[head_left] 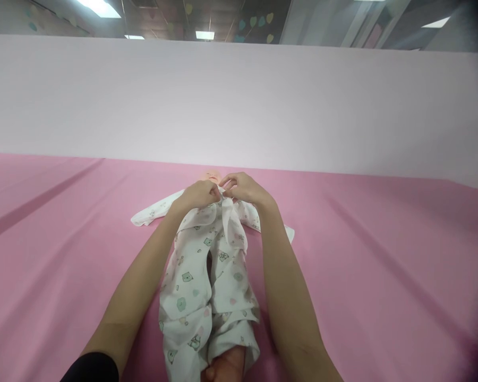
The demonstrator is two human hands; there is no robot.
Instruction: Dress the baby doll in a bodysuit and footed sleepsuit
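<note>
A baby doll (212, 175) lies on its back on a pink sheet (382, 276), head away from me, feet toward me. It wears a white romper (199, 281) printed with small animals. My left hand (199, 194) and my right hand (242, 187) meet at the romper's neck, just below the doll's chin, each pinching an edge of the fabric there. One bare doll foot (227, 366) sticks out of a trouser leg at the bottom. The doll's face is mostly hidden behind my hands.
The pink sheet covers the whole surface, with long creases at left and right. A pale pink partition wall (239, 101) stands right behind it. Ceiling lights and heart decorations show above the wall.
</note>
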